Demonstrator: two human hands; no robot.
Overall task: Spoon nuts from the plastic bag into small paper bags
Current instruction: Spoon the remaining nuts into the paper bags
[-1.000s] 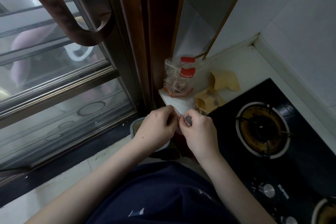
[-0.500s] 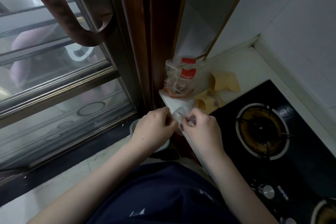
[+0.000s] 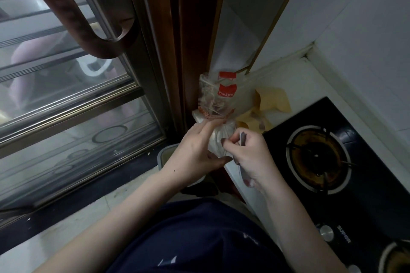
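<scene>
A clear plastic bag (image 3: pixel 218 99) with red labels stands at the counter's near left corner, against the door frame. Its lower part is bunched into a whitish bulge (image 3: pixel 218 143) between my hands. My left hand (image 3: pixel 197 153) grips that bulge from the left, thumb underneath and fingers over the top. My right hand (image 3: pixel 248 157) pinches the plastic from the right and also holds a metal spoon (image 3: pixel 242 139), whose handle pokes up past the fingers. Two small tan paper bags (image 3: pixel 274 101) lie behind, one partly hidden by the plastic bag.
A black gas hob with a burner (image 3: pixel 318 159) and knobs (image 3: pixel 326 232) fills the counter to the right. White tiled wall stands behind it. A glass sliding door with a brown handle (image 3: pixel 88 35) is at the left. A white bin (image 3: pixel 168 157) sits on the floor below my left hand.
Both hands moved up and away from me toward the plastic bag. The left hand's fingers spread from a pinch to wrap the bunched plastic, which now bulges between the hands.
</scene>
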